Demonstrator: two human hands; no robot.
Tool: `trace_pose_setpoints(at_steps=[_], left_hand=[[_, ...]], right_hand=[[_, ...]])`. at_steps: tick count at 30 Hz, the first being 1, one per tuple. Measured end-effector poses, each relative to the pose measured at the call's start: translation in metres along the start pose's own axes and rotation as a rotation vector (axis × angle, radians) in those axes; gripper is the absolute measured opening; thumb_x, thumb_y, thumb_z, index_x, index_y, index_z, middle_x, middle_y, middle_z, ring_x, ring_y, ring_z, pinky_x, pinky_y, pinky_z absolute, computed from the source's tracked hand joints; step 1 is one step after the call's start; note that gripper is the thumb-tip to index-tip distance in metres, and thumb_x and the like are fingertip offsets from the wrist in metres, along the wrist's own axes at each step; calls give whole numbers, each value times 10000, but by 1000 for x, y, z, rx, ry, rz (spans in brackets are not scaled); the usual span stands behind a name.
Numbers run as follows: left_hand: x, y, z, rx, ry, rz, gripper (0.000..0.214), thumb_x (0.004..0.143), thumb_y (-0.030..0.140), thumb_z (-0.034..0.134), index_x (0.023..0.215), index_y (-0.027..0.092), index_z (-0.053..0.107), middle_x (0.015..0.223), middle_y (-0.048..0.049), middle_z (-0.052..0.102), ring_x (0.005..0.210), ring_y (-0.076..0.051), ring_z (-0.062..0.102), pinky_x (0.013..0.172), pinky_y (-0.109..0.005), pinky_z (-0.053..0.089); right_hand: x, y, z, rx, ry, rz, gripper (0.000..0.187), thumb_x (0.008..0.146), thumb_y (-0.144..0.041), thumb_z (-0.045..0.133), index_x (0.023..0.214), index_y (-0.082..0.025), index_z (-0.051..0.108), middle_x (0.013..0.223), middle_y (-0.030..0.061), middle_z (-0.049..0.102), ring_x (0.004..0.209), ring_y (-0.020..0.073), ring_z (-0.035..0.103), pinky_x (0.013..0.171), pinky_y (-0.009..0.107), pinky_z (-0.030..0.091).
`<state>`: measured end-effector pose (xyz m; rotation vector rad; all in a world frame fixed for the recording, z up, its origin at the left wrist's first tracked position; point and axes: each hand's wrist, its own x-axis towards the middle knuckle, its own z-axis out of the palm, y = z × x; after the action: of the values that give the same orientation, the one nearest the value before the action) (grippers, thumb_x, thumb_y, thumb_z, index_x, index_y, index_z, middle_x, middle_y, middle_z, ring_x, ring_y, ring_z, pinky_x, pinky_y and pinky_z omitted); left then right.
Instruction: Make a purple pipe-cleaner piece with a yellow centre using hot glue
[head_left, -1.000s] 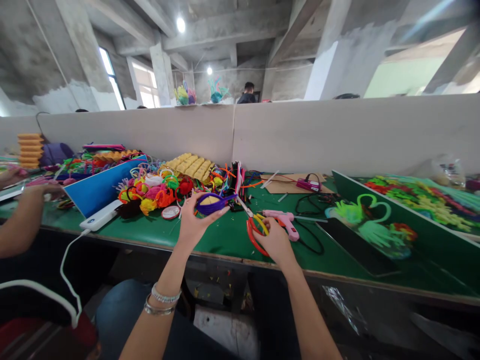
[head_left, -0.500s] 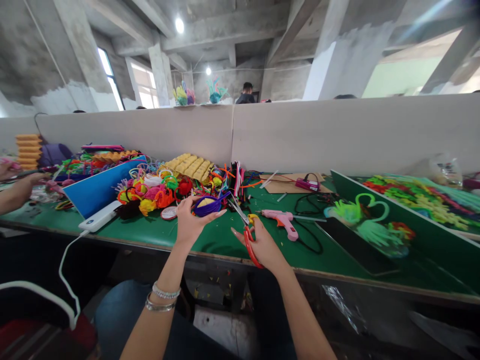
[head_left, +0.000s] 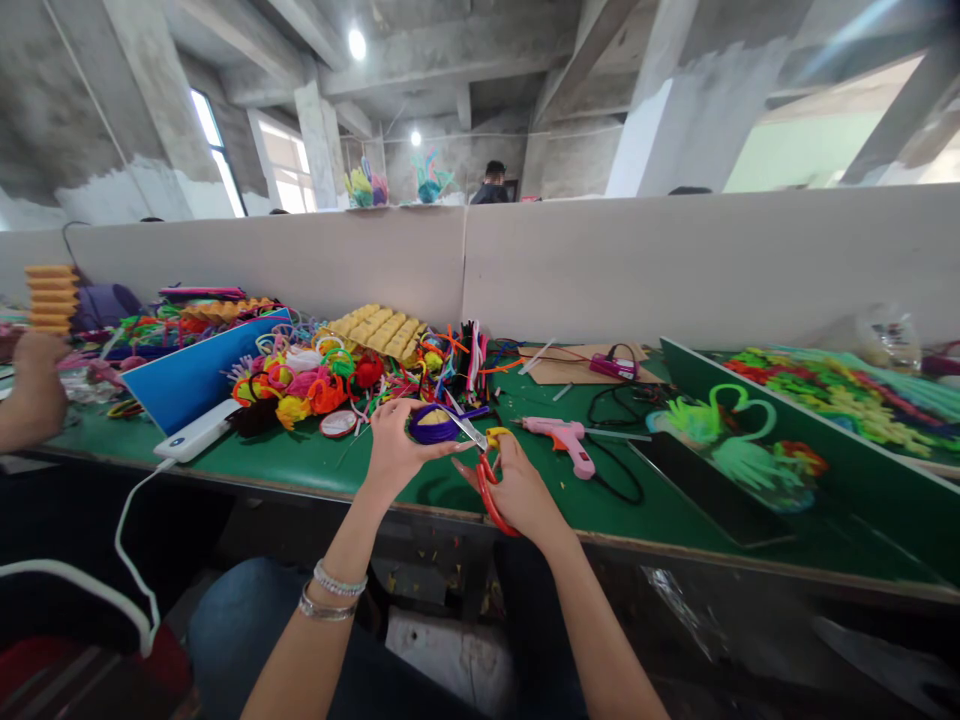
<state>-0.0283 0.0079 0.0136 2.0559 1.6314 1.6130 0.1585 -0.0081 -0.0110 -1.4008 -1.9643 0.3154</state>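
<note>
The green-topped table (head_left: 330,472) spreads before me, with the pink glue gun (head_left: 570,440) resting at one o'clock, well apart from the work. My right hand (head_left: 517,485) is closed around the red-and-yellow scissors (head_left: 491,490), their blades pointing to eleven o'clock; I can't tell how far they're parted. At twelve o'clock, just above the table, my left hand (head_left: 394,445) curls thumb and fingers around what looks like a purple pipe-cleaner coil (head_left: 433,432) with a pale yellow middle. Its purple end (head_left: 478,411) sticks out toward three o'clock, near the blades. To trim it well, I should grip the coil firmly, isolate that end, and keep my left thumb below the blades.
</note>
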Motion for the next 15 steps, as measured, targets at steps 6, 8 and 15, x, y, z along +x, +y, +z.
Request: trace_pose_setpoints(at_steps=[6, 8, 15], left_hand=[[0, -4, 2, 31, 11, 26, 579, 423, 486, 802, 888, 208, 598, 919, -53, 619, 944, -261, 538, 907, -440, 348], [1, -5, 1, 21, 28, 12, 560, 433, 483, 799, 875, 204, 598, 909, -54, 620, 935, -260, 544, 892, -432, 364], [5, -16, -1, -18, 6, -73, 529, 493, 506, 763, 878, 183, 595, 874, -61, 624, 876, -240, 574, 817, -390, 423]], right_hand=[[4, 0, 1, -41, -21, -35, 392, 787, -466, 507, 1038, -170, 451, 1043, 120, 556, 994, 243, 537, 833, 336, 416], [7, -1, 2, -56, -36, -23, 401, 792, -504, 487, 1020, -175, 457, 1033, 113, 565, 983, 236, 544, 819, 322, 419], [18, -7, 9, -182, -95, 54, 375, 829, -545, 400, 929, -198, 504, 880, 63, 630, 791, 206, 603, 624, 274, 395]])
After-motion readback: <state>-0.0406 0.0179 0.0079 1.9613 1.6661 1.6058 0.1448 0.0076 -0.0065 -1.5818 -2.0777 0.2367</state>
